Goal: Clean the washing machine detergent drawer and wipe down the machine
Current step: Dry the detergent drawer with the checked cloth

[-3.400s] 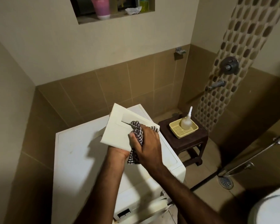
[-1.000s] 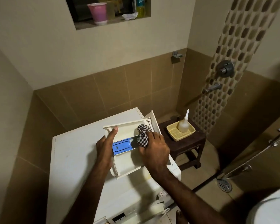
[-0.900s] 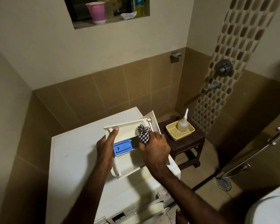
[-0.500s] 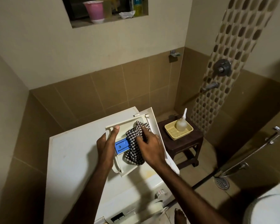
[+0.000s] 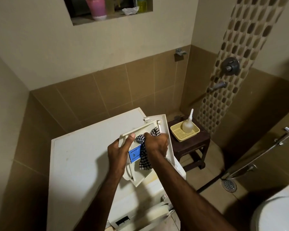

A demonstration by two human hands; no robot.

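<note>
Drawer-cleaning step in hand. The detergent drawer (image 5: 141, 174), removed, is held above the washing machine (image 5: 77, 164). Left hand (image 5: 118, 151) grips its near side, thumb on the rim. Right hand (image 5: 157, 144) clenches the checked cloth (image 5: 144, 160) inside. Next move likely calls for working the cloth around the blue insert (image 5: 134, 154) beside it.

The detergent drawer (image 5: 143, 176) is showing off-white, with a bright blue insert (image 5: 134, 152) sitting in it. The cloth (image 5: 144, 157) is showing a small black-and-white check. The washing machine (image 5: 77, 164) is looking white, faintly smudged on top. A dark brown stool (image 5: 190, 144) is carrying a pale yellow mesh basket (image 5: 178, 133), and a cloudy, translucent bottle (image 5: 187, 125) with a white nozzle is standing in it. The lower wall tiles (image 5: 107, 90) are showing tan brown under cream paint, while a mosaic strip (image 5: 232, 55) is running in brown and beige ovals. A pink cup (image 5: 97, 7) is sitting in the niche.
</note>
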